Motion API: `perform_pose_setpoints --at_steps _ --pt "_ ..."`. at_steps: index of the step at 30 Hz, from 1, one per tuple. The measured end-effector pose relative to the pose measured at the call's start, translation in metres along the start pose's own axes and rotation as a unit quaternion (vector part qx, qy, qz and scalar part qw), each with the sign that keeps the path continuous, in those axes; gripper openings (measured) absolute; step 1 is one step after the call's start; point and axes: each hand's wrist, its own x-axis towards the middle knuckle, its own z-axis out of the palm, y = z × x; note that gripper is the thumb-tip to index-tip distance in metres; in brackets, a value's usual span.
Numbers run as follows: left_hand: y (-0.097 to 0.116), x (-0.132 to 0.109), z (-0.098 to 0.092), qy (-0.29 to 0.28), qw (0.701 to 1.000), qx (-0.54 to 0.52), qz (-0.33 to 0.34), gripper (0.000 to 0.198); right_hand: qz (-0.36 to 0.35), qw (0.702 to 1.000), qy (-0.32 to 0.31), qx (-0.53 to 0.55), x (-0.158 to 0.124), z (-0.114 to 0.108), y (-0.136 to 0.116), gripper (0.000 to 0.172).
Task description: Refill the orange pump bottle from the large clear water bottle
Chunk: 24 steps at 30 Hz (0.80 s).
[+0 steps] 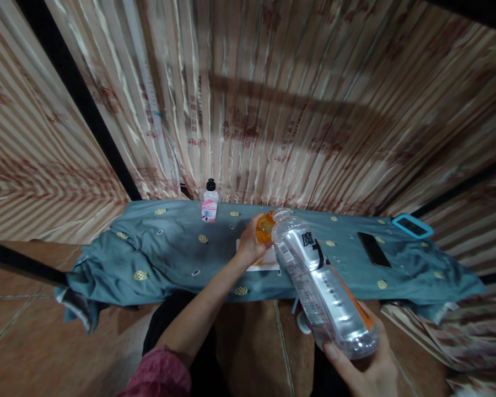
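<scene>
My left hand (251, 242) is closed around an orange, see-through cap (265, 227) at the mouth of a large clear plastic bottle. The bottle (320, 284) has a silver label with dark characters and an orange stripe. It is tilted, neck toward the upper left and base toward me at the lower right. My right hand (366, 358) grips it around the base, thumb on the near side. Whether the cap sits on the neck or just touches it, I cannot tell. Beneath my left hand, a white and orange flat item (268, 260) lies partly hidden on the cloth.
A small bottle (209, 204) with a black top and pink label stands at the back left of the cloth-covered table (169, 259). To the right lie a black phone (373, 250) and a blue-framed device (412, 226). Striped curtains (248, 110) enclose the table, with dark poles (82, 105).
</scene>
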Motion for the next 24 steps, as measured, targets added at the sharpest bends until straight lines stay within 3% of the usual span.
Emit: perform_pose_setpoints --at_steps 2,6,10,19,24 --pt "-0.001 0.0 0.0 0.0 1.0 0.007 0.004 0.078 -0.01 1.0 0.005 -0.01 0.0 0.0 0.0 0.088" --pt "0.001 0.0 -0.002 -0.002 1.0 0.009 0.012 0.077 -0.036 0.998 0.052 -0.023 -0.009 0.012 -0.025 0.079" --pt "0.003 -0.002 -0.005 -0.007 1.0 0.007 0.008 0.076 -0.036 0.998 0.055 -0.002 -0.014 0.021 -0.043 0.08" --pt "0.01 -0.001 -0.009 -0.012 1.0 -0.002 -0.01 0.074 0.003 0.997 0.054 0.047 -0.015 0.023 -0.053 0.081" --pt "0.013 0.0 -0.013 -0.022 1.0 -0.01 -0.002 0.07 0.033 0.988 0.015 0.152 -0.011 0.025 -0.05 0.084"
